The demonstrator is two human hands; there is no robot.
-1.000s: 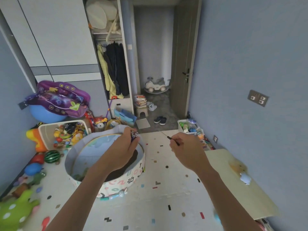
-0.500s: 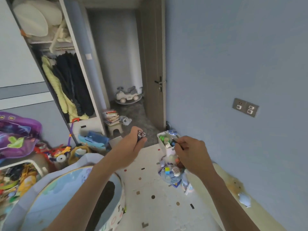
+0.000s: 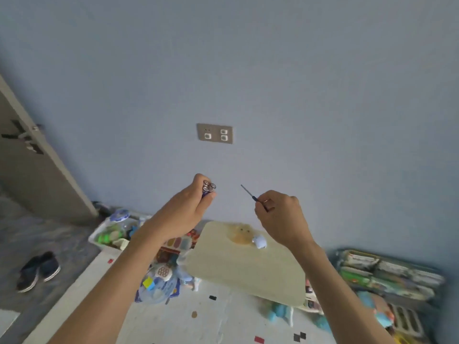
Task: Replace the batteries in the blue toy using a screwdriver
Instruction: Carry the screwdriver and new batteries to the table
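Slanting up-left, the screwdriver [image 3: 250,196] sits pinched in the right hand [image 3: 280,214].

We face a plain blue-grey wall [image 3: 273,70], evenly lit, with a double socket plate [image 3: 214,133] set into it. At far left a grey-brown door [image 3: 42,180] stands open. A pale floor mat [image 3: 173,319] flecked with small coloured shapes meets grey flooring [image 3: 54,232] on the left, where dark shoes [image 3: 37,270] sit. A low cream table [image 3: 248,269] stands near the wall, with a white toy bin [image 3: 95,240] to its left.
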